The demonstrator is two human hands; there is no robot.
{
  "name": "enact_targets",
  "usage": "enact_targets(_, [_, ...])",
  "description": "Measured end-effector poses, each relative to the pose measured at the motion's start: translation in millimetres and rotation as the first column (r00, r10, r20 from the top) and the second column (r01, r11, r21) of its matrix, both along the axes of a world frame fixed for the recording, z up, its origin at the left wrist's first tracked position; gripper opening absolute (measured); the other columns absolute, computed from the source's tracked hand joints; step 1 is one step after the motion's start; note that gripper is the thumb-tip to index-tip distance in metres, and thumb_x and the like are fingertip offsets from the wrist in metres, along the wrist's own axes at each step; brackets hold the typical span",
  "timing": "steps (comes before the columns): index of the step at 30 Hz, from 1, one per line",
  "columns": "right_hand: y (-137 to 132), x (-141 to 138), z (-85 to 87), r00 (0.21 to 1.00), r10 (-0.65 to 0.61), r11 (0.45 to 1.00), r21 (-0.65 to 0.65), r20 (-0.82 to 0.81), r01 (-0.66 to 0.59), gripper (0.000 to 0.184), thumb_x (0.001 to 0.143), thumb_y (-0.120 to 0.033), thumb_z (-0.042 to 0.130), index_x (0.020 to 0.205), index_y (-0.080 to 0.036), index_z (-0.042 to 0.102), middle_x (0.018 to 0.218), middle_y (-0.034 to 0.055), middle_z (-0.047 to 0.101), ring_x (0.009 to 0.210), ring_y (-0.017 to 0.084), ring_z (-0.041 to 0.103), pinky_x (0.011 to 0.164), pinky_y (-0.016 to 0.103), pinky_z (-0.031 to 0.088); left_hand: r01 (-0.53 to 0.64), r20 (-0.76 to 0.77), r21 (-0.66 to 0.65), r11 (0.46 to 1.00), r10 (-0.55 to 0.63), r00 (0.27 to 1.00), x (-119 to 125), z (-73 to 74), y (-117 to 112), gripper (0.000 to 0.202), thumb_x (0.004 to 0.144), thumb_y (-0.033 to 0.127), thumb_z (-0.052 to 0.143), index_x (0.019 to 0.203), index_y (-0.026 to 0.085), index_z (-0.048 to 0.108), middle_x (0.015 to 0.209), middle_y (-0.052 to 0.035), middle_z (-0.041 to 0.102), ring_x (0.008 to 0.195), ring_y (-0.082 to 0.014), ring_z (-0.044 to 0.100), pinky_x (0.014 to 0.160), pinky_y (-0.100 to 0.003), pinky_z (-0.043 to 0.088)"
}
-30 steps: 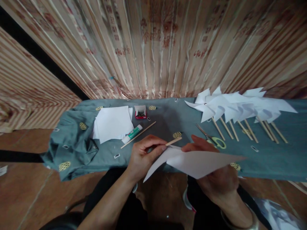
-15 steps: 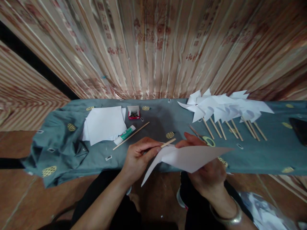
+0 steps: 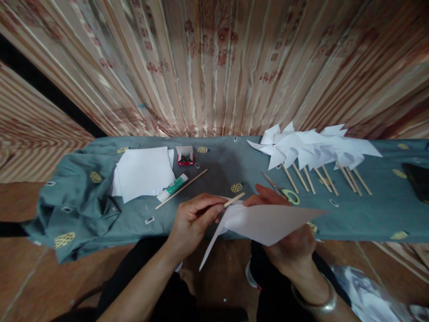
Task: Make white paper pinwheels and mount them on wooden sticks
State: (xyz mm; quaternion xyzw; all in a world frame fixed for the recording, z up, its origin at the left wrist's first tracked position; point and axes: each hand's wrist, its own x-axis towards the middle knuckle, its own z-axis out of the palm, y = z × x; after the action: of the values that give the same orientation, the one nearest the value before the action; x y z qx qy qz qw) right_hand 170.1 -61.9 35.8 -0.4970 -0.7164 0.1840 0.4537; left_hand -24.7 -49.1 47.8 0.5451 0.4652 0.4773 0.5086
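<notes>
My left hand [image 3: 192, 219] is closed, pinching a thin wooden stick [image 3: 236, 198] between thumb and fingers. The stick's tip points up and right, lying against the upper edge of a white paper pinwheel [image 3: 259, 221]. Behind the pinwheel my right hand [image 3: 293, 248] grips it, the finger at its top edge showing while most of the others are hidden by the paper. One paper blade hangs down beside my left fingers. Past my right hand lie scissors [image 3: 291, 197] with light green handles.
Paper sheets [image 3: 147, 172], a glue tube [image 3: 172, 188], a loose stick [image 3: 182, 188] and a small red-and-white box [image 3: 185, 156] of metal pins lie left on the cloth-covered table [image 3: 221, 170]. Several finished pinwheels [image 3: 311, 145] overlap at right. A dark object [image 3: 415, 181] sits far right.
The hanging blade has swung slightly lower, and the pinwheel has tilted a little between my hands. Both hands keep their hold. The whole view has shifted slightly.
</notes>
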Motion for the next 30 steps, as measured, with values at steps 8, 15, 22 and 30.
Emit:
enact_targets(8, [-1.9, 1.7, -1.1, 1.0, 0.007, 0.999, -0.035, -0.001, -0.008, 0.042, 0.085, -0.037, 0.059, 0.125, -0.025, 0.058, 0.106, 0.0101, 0.074, 0.101, 0.031, 0.069, 0.082, 0.045, 0.058, 0.018, -0.099, 0.098, 0.995, -0.008, 0.995, -1.1, 0.4, -0.4, 0.013, 0.084, 0.022, 0.067, 0.085, 0.02, 0.079, 0.075, -0.0042, 0.071, 0.066, -0.0133, 0.062, 0.06, -0.022, 0.048])
enact_targets(15, [-3.7, 0.4, 4.5, 1.0, -0.014, 0.999, -0.031, -0.014, 0.013, 0.04, 0.086, -0.036, 0.058, 0.123, -0.023, 0.058, 0.101, 0.0083, 0.074, 0.094, 0.027, 0.07, 0.078, 0.041, 0.059, 0.062, -0.134, 0.186, 0.981, -0.038, 0.99, -2.1, 2.5, -0.6, 0.014, 0.087, 0.018, 0.065, 0.086, 0.019, 0.078, 0.078, -0.0043, 0.072, 0.071, -0.0129, 0.065, 0.065, -0.021, 0.049])
enact_targets(22, [-3.1, 2.5, -3.6, 0.995, 0.015, 0.998, -0.062, -0.101, -0.021, 0.043, 0.082, -0.038, 0.062, 0.123, -0.024, 0.058, 0.1, 0.009, 0.075, 0.095, 0.029, 0.07, 0.075, 0.042, 0.06, 0.082, -0.159, 0.247, 0.966, -0.044, 0.986, -3.5, 0.1, -0.5, 0.014, 0.088, 0.015, 0.064, 0.09, 0.019, 0.077, 0.081, -0.0037, 0.073, 0.074, -0.0118, 0.066, 0.067, -0.019, 0.05])
enact_targets(30, [-5.0, 3.3, -3.6, 0.995, -0.006, 0.994, -0.113, -0.104, -0.005, 0.045, 0.079, -0.036, 0.065, 0.123, -0.025, 0.058, 0.101, 0.0103, 0.074, 0.093, 0.031, 0.071, 0.074, 0.043, 0.06, 0.084, -0.189, 0.258, 0.962, -0.035, 0.981, -4.5, 0.0, -1.1, 0.014, 0.088, 0.015, 0.063, 0.091, 0.016, 0.077, 0.083, -0.0044, 0.073, 0.076, -0.0114, 0.067, 0.069, -0.019, 0.051])
